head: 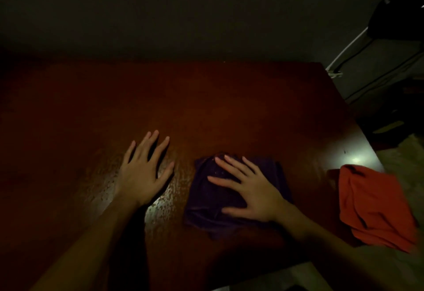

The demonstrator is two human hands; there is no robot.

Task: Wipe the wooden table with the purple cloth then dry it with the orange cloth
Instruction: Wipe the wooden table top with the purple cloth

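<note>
Right hand (pixel 250 192) lies flat, fingers spread, pressing the purple cloth (pixel 206 203) near the counter's (pixel 206 107) front edge. Left hand (pixel 143 173) rests open beside it; orange cloth (pixel 374 205) drapes the right edge.

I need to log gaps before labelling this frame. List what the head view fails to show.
- Purple cloth: its middle is hidden under the right hand pressing flat on it.
- Wooden table: the left part and far edge sink into darkness; the left hand covers a patch.
- Orange cloth: its right side is blurred near the frame edge.
- Objects at upper right: too dark to identify.
</note>
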